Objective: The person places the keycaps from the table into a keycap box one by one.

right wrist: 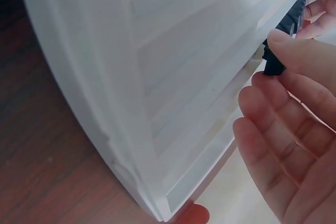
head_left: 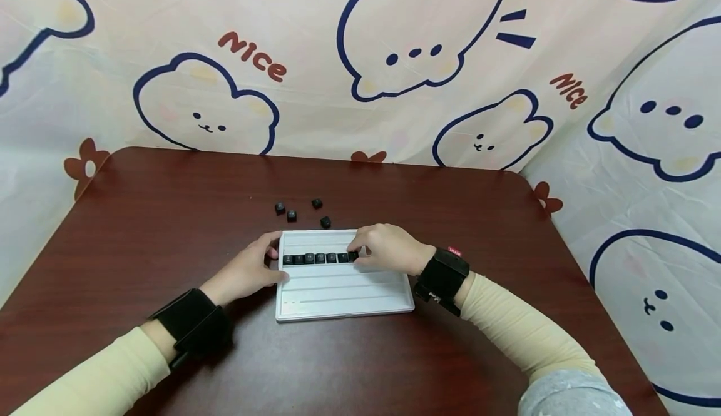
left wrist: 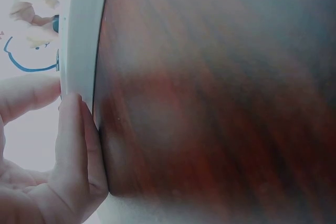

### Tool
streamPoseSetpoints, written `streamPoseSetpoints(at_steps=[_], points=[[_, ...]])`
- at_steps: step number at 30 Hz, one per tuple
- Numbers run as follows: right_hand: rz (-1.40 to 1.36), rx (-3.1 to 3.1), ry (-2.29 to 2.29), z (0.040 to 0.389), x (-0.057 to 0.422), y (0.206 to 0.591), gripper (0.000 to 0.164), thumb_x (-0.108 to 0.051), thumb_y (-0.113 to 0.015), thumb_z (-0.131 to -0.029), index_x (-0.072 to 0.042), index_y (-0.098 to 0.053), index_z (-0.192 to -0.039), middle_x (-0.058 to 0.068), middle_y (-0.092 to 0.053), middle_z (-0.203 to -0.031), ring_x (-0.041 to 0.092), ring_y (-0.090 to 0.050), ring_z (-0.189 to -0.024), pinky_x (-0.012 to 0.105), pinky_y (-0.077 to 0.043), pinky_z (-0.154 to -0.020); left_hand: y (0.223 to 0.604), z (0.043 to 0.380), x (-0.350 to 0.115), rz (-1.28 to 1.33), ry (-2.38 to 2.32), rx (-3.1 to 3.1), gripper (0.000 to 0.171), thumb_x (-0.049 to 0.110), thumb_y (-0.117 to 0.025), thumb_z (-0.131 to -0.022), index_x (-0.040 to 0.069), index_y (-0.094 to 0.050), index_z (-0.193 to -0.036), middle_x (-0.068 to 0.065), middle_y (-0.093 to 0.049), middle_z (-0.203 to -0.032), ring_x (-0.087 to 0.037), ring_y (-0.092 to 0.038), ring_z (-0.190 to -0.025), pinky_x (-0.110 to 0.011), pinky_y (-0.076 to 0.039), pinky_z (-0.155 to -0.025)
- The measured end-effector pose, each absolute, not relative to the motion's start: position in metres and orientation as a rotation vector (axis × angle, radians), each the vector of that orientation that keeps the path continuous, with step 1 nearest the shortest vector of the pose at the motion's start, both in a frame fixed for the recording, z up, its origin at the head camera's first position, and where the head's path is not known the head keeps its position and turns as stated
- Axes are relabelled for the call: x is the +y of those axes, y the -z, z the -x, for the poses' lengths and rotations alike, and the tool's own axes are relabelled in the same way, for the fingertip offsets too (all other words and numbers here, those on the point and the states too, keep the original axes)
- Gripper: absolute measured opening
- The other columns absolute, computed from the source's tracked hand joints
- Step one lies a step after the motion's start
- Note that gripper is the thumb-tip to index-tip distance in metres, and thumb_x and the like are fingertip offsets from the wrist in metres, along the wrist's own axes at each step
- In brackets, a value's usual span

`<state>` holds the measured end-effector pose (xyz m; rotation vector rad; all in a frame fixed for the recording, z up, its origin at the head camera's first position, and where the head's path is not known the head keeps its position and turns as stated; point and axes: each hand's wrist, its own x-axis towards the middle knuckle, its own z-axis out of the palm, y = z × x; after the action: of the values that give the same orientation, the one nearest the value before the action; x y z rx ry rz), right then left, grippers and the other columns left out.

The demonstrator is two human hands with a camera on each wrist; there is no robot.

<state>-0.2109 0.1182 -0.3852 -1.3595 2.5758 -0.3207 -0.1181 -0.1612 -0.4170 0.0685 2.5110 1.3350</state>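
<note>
A white ridged tray (head_left: pixel 345 291) lies on the table with a row of black keycaps (head_left: pixel 320 258) along one of its grooves. My left hand (head_left: pixel 246 272) holds the tray's left edge, thumb on the rim; its fingers (left wrist: pixel 72 145) lie along the side in the left wrist view. At the right end of the row, my right hand (head_left: pixel 391 249) pinches a black keycap (right wrist: pixel 274 64) between thumb and fingertips, seen best in the right wrist view. Whether this keycap is seated in the groove is hard to tell.
Several loose black keycaps (head_left: pixel 291 216) are scattered on the brown table (head_left: pixel 186 216) just behind the tray. A white curtain (head_left: pixel 315 116) with cartoon prints hangs behind the table and along its right side.
</note>
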Motion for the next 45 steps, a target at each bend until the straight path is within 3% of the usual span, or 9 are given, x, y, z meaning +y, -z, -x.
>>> streamPoseSetpoints(at_steps=[13,19,45], points=[[1.353,2.574,0.285,0.2122,0.1161,0.3870,0.023,-0.013,-0.081,-0.089,-0.008,-0.080,-0.111,0.003,-0.072,-0.107,0.009,-0.057,-0.079,0.023,-0.049,-0.071,0.4157,0.1187,-0.1629,-0.050,-1.353,2.495,0.086,0.006,-0.080,-0.087,-0.007,-0.029,-0.155,-0.021,-0.052,-0.116,-0.026,-0.050,-0.084,-0.035,-0.043,-0.068],[1.331,2.570,0.287,0.2126,0.1157,0.3896,0.021,-0.014,-0.079,-0.089,-0.009,-0.080,-0.110,0.003,-0.072,-0.108,0.011,-0.061,-0.087,0.027,-0.053,-0.078,0.4175,0.1194,-0.1631,-0.056,-1.334,2.507,0.085,0.006,-0.080,-0.087,-0.008,-0.030,-0.154,-0.020,-0.053,-0.115,-0.028,-0.051,-0.091,-0.035,-0.043,-0.071],[1.308,2.578,0.335,0.2141,0.1188,0.3894,0.020,-0.014,-0.080,-0.090,-0.007,-0.081,-0.108,0.004,-0.073,-0.105,0.012,-0.060,-0.082,0.024,-0.050,-0.074,0.4165,0.1211,-0.1621,-0.051,-1.313,2.508,0.086,0.008,-0.080,-0.087,-0.007,-0.030,-0.155,-0.021,-0.053,-0.117,-0.027,-0.053,-0.090,-0.038,-0.044,-0.077]])
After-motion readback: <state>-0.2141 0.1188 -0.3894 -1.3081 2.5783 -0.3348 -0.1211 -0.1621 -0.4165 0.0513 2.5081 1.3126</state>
